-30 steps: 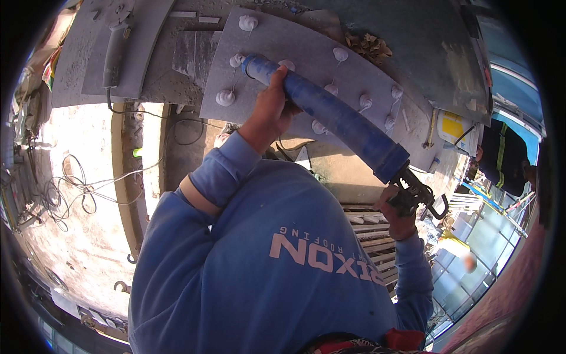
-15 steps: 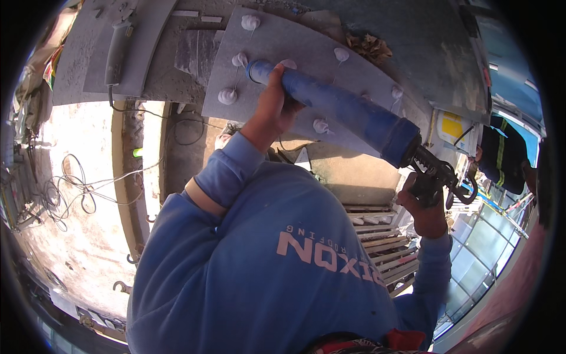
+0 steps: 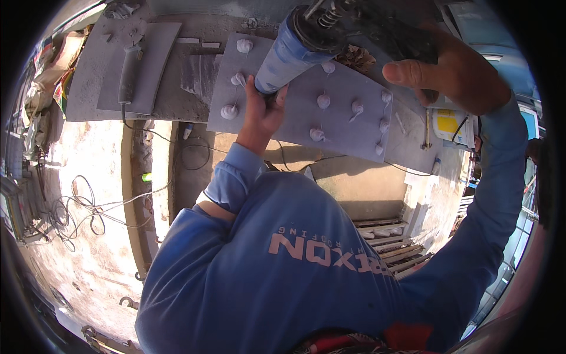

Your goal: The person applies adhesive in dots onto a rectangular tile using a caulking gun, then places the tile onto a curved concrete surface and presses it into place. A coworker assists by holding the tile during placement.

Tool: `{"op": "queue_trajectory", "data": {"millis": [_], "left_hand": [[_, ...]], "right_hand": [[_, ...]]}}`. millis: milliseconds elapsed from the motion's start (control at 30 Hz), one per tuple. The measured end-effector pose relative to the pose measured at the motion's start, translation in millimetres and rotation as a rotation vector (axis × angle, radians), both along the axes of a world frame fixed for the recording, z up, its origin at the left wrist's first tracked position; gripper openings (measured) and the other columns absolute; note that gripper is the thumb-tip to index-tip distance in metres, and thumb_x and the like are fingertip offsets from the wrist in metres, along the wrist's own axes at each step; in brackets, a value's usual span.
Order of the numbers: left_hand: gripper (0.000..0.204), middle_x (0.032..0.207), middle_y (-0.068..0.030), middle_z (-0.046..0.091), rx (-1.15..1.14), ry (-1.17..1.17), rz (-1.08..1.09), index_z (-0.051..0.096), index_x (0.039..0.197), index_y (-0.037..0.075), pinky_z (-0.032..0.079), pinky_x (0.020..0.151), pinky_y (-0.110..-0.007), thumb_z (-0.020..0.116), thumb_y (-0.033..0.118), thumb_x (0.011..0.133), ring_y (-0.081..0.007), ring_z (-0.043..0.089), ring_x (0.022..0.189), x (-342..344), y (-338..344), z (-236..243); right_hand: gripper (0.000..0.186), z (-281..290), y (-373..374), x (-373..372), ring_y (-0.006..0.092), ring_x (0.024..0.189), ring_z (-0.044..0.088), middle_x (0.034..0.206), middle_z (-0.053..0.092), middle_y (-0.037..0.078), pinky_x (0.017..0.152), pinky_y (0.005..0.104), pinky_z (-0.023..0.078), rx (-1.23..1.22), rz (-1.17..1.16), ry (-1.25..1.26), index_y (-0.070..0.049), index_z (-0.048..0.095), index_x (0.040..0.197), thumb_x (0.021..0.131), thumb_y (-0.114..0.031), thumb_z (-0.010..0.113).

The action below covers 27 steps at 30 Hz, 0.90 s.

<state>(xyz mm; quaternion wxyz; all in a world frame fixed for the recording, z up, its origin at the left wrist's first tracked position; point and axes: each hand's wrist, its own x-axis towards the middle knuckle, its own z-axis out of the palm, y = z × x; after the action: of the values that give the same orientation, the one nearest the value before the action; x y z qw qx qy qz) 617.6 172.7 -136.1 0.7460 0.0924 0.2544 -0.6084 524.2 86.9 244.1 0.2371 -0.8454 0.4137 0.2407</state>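
Observation:
A blue, dusty caulking gun (image 3: 286, 53) is tilted with its black plunger end raised toward the top of the view. My left hand (image 3: 264, 112) is wrapped round its lower, front end. My right hand (image 3: 451, 76), high at the right, grips the black handle and trigger. Beneath the gun lies a grey panel (image 3: 286, 124) bearing several pale dabs of adhesive (image 3: 323, 101), some with thin tails. The nozzle is hidden from view.
A dusty grey worktop (image 3: 421, 141) carries a grinder (image 3: 127, 79) on another sheet (image 3: 162, 59), crumpled brown paper (image 3: 356, 59) and a white-and-yellow container (image 3: 448, 127). Tangled cables (image 3: 82, 206) lie at left. Slatted boards (image 3: 395, 248) are below right.
The gun has swung upright, its handle end rising far up with my right hand and arm. The front end and my left hand moved slightly down. More of the panel's dabs show.

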Motion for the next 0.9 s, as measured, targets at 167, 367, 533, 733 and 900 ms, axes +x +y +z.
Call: {"op": "queue_trajectory", "data": {"millis": [167, 367, 533, 733, 900], "left_hand": [[0.050, 0.115, -0.0112, 0.063, 0.033, -0.218, -0.068, 0.053, 0.121, 0.004, 0.060, 0.087, -0.035, 0.043, 0.049, 0.103, -0.0245, 0.065, 0.106, -29, 19, 44], [0.053, 0.112, -0.0123, 0.065, -0.258, -0.622, -0.105, 0.053, 0.121, 0.002, 0.061, 0.082, -0.037, 0.050, 0.051, 0.100, -0.0227, 0.068, 0.101, -52, 12, 159], [0.052, 0.114, -0.0133, 0.065, -0.492, -0.961, -0.052, 0.054, 0.123, 0.000, 0.062, 0.080, -0.037, 0.060, 0.045, 0.097, -0.0249, 0.069, 0.100, -58, -28, 228], [0.046, 0.122, -0.0112, 0.060, -0.611, -1.123, -0.020, 0.050, 0.127, 0.006, 0.054, 0.093, -0.042, 0.062, 0.040, 0.098, -0.0270, 0.063, 0.109, -76, -55, 293], [0.043, 0.110, -0.0114, 0.066, -0.484, -1.003, 0.235, 0.055, 0.120, 0.001, 0.055, 0.089, -0.039, 0.063, 0.038, 0.098, -0.0237, 0.068, 0.092, -35, -81, 326]], "right_hand": [[0.056, -8, 7, -135, 0.0163, 0.074, 0.063, 0.083, 0.064, 0.009, 0.068, 0.0326, 0.051, 0.228, -0.105, -0.571, 0.001, 0.048, 0.131, 0.095, -0.038, 0.067], [0.064, -102, 34, -344, 0.0203, 0.084, 0.070, 0.107, 0.069, 0.014, 0.071, 0.0310, 0.053, -0.187, -0.352, -1.116, 0.000, 0.046, 0.134, 0.093, -0.046, 0.063], [0.047, -196, 33, -367, 0.0091, 0.087, 0.055, 0.094, 0.065, 0.004, 0.076, 0.0258, 0.044, -0.681, -0.668, -1.260, 0.001, 0.058, 0.123, 0.098, -0.038, 0.063], [0.047, -196, 18, -360, 0.0161, 0.106, 0.057, 0.119, 0.064, 0.011, 0.090, 0.0357, 0.046, -0.877, -0.559, -1.341, 0.003, 0.055, 0.128, 0.104, -0.037, 0.052], [0.049, -110, -19, -309, 0.0242, 0.109, 0.060, 0.114, 0.066, 0.010, 0.099, 0.0397, 0.043, -0.948, -0.123, -1.127, -0.002, 0.056, 0.134, 0.087, -0.013, 0.067]]}}
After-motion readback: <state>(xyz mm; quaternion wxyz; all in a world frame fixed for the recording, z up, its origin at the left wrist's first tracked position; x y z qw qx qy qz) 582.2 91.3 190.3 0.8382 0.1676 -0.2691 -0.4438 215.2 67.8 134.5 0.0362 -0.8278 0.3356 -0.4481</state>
